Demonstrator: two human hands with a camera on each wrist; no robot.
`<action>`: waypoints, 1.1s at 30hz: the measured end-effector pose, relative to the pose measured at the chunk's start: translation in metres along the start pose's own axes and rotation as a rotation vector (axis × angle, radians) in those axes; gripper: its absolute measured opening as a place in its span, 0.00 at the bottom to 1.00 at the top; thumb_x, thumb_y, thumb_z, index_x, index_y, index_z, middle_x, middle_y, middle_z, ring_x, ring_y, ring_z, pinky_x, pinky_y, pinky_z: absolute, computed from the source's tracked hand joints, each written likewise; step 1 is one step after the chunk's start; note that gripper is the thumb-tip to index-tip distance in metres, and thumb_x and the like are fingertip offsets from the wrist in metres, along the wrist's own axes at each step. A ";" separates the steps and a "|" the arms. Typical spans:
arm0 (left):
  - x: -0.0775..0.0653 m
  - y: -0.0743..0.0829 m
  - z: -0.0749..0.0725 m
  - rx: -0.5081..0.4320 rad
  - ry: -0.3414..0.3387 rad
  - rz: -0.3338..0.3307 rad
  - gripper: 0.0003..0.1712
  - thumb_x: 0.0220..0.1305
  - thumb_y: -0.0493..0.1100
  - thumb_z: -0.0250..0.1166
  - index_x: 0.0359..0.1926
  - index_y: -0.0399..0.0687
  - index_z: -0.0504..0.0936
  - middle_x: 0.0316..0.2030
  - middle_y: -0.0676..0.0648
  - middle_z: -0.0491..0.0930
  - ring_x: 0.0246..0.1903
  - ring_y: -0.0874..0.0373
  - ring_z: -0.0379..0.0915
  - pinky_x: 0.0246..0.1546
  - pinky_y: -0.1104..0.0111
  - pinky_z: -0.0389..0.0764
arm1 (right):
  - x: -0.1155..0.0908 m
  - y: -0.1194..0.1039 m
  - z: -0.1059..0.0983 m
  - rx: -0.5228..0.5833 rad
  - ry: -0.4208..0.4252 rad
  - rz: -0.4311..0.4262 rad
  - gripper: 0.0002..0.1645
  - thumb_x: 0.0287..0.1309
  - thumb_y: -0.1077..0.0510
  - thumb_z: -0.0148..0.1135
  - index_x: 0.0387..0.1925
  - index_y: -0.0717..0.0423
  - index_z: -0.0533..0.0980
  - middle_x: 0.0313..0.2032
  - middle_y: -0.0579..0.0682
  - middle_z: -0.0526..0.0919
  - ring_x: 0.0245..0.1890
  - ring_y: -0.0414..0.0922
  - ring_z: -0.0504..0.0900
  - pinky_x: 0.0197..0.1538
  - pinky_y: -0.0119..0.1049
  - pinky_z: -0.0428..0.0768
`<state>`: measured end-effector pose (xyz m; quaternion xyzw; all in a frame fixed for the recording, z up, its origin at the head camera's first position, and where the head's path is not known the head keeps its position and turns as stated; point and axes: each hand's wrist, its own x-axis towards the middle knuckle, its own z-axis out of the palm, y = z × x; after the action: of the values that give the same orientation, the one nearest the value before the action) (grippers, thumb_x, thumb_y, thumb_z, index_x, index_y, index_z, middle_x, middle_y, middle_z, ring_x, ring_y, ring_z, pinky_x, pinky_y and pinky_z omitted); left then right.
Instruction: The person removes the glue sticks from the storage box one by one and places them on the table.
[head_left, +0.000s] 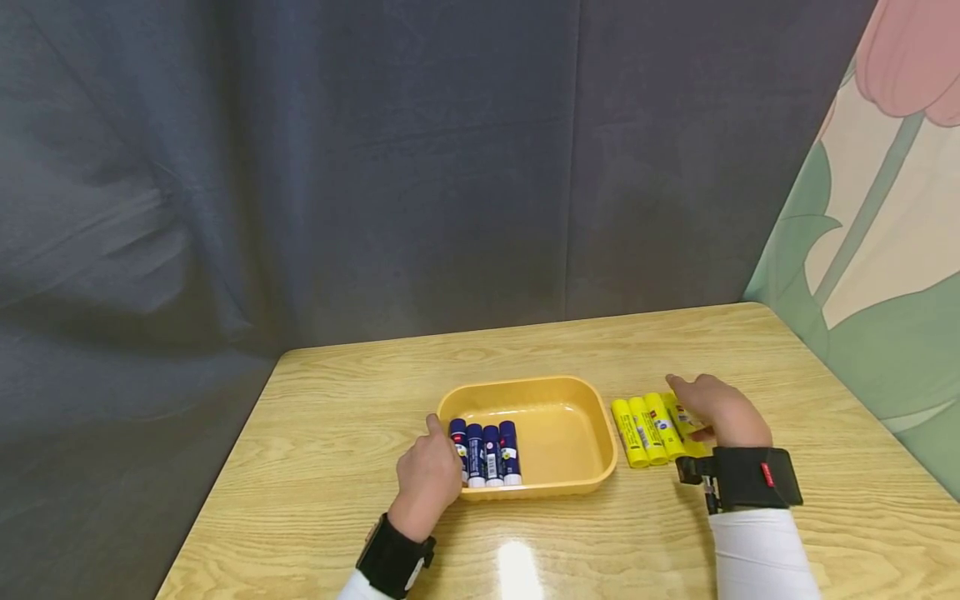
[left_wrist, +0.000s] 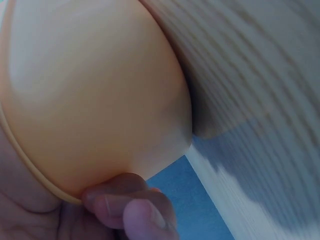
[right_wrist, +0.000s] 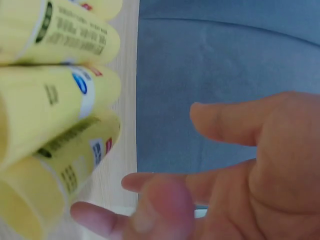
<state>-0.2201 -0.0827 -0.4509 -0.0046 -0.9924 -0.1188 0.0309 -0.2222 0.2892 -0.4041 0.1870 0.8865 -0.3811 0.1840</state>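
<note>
An orange-yellow tray point(head_left: 564, 439) sits mid-table with several dark blue glue sticks point(head_left: 486, 454) lying side by side in its left half. My left hand point(head_left: 429, 477) is at the tray's near left corner and grips the rim. The left wrist view shows the tray's outer wall point(left_wrist: 90, 100) with my fingers point(left_wrist: 135, 206) curled under its edge. Several yellow glue sticks point(head_left: 643, 430) lie in a row on the table right of the tray. My right hand point(head_left: 718, 410) rests over the rightmost one, fingers loosely spread point(right_wrist: 225, 170) beside the yellow sticks point(right_wrist: 55, 100).
The wooden table point(head_left: 337, 433) ends at a grey-blue curtain point(head_left: 375, 167) behind and to the left. A flower-patterned panel point(head_left: 885, 233) stands along the right side. The tray's right half holds nothing.
</note>
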 end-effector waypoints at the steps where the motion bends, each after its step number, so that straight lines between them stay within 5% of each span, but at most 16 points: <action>1: 0.000 0.000 0.000 0.000 0.001 0.002 0.30 0.66 0.44 0.49 0.63 0.30 0.57 0.22 0.39 0.77 0.16 0.52 0.70 0.18 0.56 0.75 | 0.000 0.001 -0.002 0.002 0.001 0.003 0.50 0.65 0.36 0.32 0.61 0.82 0.46 0.51 0.75 0.61 0.34 0.55 0.73 0.32 0.39 0.80; 8: 0.000 0.002 -0.001 -0.001 -0.010 0.009 0.31 0.65 0.44 0.50 0.63 0.30 0.56 0.21 0.39 0.76 0.15 0.53 0.69 0.17 0.57 0.75 | -0.005 -0.003 -0.006 -0.140 0.145 -0.076 0.38 0.65 0.46 0.40 0.55 0.81 0.58 0.45 0.76 0.69 0.32 0.58 0.75 0.34 0.49 0.77; 15: -0.001 -0.001 -0.002 0.034 -0.023 -0.012 0.31 0.64 0.44 0.53 0.62 0.31 0.56 0.22 0.39 0.76 0.16 0.53 0.69 0.17 0.58 0.75 | -0.006 -0.038 0.025 -0.207 0.348 -0.225 0.30 0.60 0.49 0.49 0.51 0.71 0.68 0.45 0.74 0.75 0.37 0.62 0.75 0.35 0.56 0.75; 26: -0.001 0.001 -0.001 0.017 -0.019 -0.007 0.31 0.65 0.45 0.52 0.62 0.31 0.56 0.22 0.39 0.76 0.16 0.52 0.70 0.18 0.57 0.75 | -0.012 -0.056 0.076 -0.319 0.372 -0.338 0.38 0.61 0.36 0.43 0.53 0.67 0.69 0.39 0.69 0.80 0.28 0.55 0.77 0.21 0.46 0.72; 33: -0.002 -0.001 0.001 0.005 0.014 0.006 0.29 0.64 0.44 0.51 0.60 0.30 0.58 0.22 0.39 0.77 0.16 0.51 0.71 0.17 0.56 0.75 | -0.021 -0.051 0.099 -0.399 0.403 -0.389 0.35 0.62 0.44 0.44 0.57 0.69 0.65 0.30 0.67 0.80 0.18 0.50 0.73 0.13 0.43 0.69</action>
<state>-0.2186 -0.0831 -0.4525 -0.0066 -0.9924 -0.1165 0.0383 -0.2099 0.1789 -0.4272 0.0464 0.9812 -0.1835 -0.0378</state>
